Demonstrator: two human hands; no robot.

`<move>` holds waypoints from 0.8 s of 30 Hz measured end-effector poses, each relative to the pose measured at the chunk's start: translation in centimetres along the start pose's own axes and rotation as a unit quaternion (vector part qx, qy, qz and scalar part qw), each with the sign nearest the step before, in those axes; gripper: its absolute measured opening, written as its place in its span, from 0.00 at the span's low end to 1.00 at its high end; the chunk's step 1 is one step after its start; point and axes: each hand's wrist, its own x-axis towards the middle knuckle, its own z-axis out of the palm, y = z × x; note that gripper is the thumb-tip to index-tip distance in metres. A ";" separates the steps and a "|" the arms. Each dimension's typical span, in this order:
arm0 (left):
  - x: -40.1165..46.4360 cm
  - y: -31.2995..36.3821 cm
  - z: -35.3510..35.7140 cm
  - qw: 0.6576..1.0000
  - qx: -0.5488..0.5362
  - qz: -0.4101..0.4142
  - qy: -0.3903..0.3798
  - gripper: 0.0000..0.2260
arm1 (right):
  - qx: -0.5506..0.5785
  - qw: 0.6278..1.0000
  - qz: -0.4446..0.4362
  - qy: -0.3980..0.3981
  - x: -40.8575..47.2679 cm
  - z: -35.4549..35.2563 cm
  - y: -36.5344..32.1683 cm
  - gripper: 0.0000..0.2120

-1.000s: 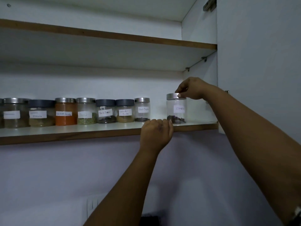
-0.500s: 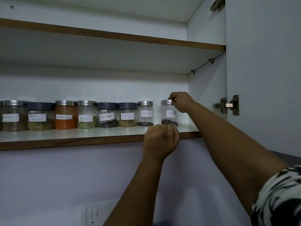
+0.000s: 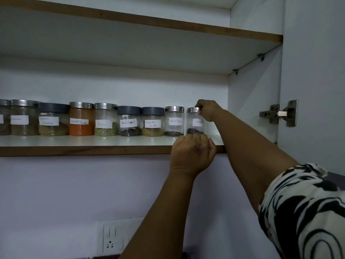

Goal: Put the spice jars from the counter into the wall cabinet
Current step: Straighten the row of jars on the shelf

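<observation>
Cloves jar: the cloves jar [image 3: 196,121] is standing upright at the right end of the row, toward the right end of the lower shelf [image 3: 84,142], just beside the second black pepper jar [image 3: 174,121] and well back from the front edge.
Right hand: the right hand [image 3: 208,110] is pinching the steel lid [image 3: 193,109] from the right side, fingertips curled over the rim.
Left hand: the left hand [image 3: 193,154] is sitting clenched against the shelf's front edge, just in front of the jar's base; whether the fingers are touching the glass, I cannot tell.
Risk, tipping: a top-only pinch is giving little control, so a sideways nudge could be rocking the jar into its neighbour.
Risk, knock-on: the jars are standing nearly touching, so one bump could be travelling down the row.
Risk, lid: if the lid is loose, lifting by it could be leaving the glass behind.
Risk, arm: the right forearm is crossing the shelf's right front corner, close to the cabinet side, and pulling out carelessly could be dragging the jar forward.
Jar count: nine in view, the leftmost cut off by the frame edge.
Steel lids: six.
Dark grey lids: three.
Labels readable: masala, red chilli powder, fennel, black pepper twice, coriander powder, cloves.
Shelves: two, the upper shelf [image 3: 168,25] showing only its underside.
Hinge: one hinge [image 3: 280,113] on the open door [image 3: 315,68].
Wall socket: one wall socket [image 3: 112,238] below.
</observation>
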 end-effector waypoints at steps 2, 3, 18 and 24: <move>0.1 0.0 0.0 1.000 0.006 0.001 0.001 0.16 | 0.034 0.999 -0.015 0.013 0.1 0.4 0.7 0.13; 0.0 0.0 0.0 1.000 0.008 0.003 0.001 0.16 | 0.052 0.998 -0.020 0.017 0.1 0.6 1.0 0.13; -0.1 0.1 0.0 1.000 0.009 -0.001 -0.001 0.15 | 0.087 0.995 0.019 -0.046 -0.1 1.7 1.0 0.21; 0.0 0.1 -0.2 1.000 0.009 -0.006 -0.005 0.15 | 0.077 0.996 0.010 -0.048 0.0 1.5 1.4 0.18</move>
